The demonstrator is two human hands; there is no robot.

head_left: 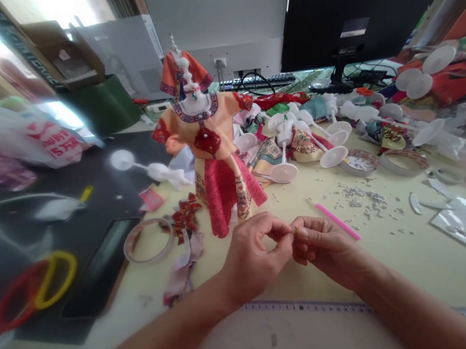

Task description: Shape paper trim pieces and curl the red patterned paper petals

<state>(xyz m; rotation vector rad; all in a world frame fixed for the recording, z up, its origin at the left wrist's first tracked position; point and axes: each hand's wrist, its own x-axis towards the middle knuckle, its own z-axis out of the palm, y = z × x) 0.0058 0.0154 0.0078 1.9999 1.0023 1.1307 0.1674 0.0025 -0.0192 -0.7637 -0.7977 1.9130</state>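
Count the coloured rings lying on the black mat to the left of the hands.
2: a yellow ring and a red ring, touching side by side on the black mat. The view there is blurred, so others may be hidden.

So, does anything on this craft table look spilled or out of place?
Yes: small silver beads lie scattered loose across the pale table top, just right of the left hand and right hand, so they look spilled. Several white plastic stands also lie tipped over behind them.
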